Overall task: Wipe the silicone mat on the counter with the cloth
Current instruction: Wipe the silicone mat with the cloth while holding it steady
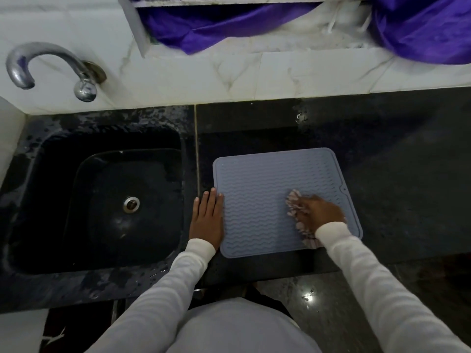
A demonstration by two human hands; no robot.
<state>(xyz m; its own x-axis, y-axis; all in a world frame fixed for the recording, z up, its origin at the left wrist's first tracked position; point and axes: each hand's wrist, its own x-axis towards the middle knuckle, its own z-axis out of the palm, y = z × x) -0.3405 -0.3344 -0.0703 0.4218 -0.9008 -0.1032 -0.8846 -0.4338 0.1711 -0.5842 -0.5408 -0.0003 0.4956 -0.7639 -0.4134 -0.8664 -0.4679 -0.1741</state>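
A grey-blue silicone mat (260, 189) with wavy ridges lies flat on the dark counter (397, 174), right of the sink. My right hand (319, 212) grips a pale pinkish cloth (294, 203) and presses it on the mat's near right part. The cloth shows at my fingertips and trails under my wrist toward the mat's front edge. My left hand (207, 217) lies flat with straight fingers on the mat's left edge, partly on the counter.
A black sink (51, 200) with a metal drain (131, 204) sits to the left, its rim wet. A chrome tap (48, 67) sticks out of the white marble wall. Purple fabric (420, 29) hangs on the ledge behind.
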